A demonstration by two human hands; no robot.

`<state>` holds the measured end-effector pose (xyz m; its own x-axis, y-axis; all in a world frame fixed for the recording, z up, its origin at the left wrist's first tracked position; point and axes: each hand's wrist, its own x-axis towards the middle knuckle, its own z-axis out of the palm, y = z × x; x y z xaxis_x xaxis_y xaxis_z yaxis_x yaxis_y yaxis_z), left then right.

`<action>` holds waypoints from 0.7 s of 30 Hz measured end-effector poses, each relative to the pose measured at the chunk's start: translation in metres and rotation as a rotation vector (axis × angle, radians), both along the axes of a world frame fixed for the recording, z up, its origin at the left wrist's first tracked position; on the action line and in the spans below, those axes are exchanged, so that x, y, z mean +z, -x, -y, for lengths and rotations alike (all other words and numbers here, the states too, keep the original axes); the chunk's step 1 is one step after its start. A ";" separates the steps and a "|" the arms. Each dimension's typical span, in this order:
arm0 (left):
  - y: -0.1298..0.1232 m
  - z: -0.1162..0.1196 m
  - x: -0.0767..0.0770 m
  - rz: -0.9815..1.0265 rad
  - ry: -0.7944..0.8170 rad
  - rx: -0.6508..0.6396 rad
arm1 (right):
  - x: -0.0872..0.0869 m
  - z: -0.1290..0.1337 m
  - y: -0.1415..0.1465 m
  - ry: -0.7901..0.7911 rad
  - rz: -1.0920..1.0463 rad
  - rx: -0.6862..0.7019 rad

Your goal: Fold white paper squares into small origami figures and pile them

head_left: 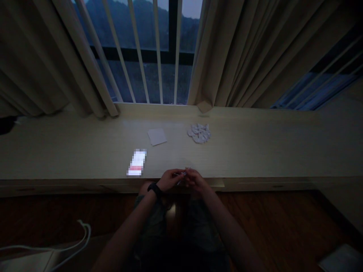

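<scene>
My left hand (169, 180), with a dark watch (155, 189) on its wrist, is closed at the front edge of the pale counter. Close against it, my right hand (196, 179) is closed too, fingertips meeting the left ones. Between the fingertips is a small thin white piece (183, 173) with narrow ends sticking out; it is too small and dim to name. Beyond the hands lie a flat square of white paper (157, 136) and a crumpled, ruffled whitish bundle (199, 133).
A lit phone (136, 162), its screen blurred out, lies left of the hands on the counter (249, 151). Curtains (227, 56) hang around a barred window behind. White cables (85, 230) run at the lower left. The room is dim.
</scene>
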<state>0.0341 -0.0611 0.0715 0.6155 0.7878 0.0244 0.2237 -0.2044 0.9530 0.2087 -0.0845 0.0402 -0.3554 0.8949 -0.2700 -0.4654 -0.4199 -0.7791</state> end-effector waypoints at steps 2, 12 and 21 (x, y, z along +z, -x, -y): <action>0.001 -0.001 0.000 -0.035 -0.033 0.005 | 0.003 -0.002 0.001 0.002 0.057 -0.025; 0.008 -0.011 0.003 -0.090 -0.070 0.077 | 0.006 -0.002 -0.002 -0.032 0.154 -0.091; 0.009 -0.014 0.000 -0.126 -0.114 0.093 | 0.007 -0.001 -0.005 -0.010 0.138 -0.076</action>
<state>0.0249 -0.0476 0.0715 0.5443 0.8377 0.0443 0.3625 -0.2825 0.8881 0.2136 -0.0830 0.0467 -0.2468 0.9207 -0.3022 -0.3835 -0.3792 -0.8421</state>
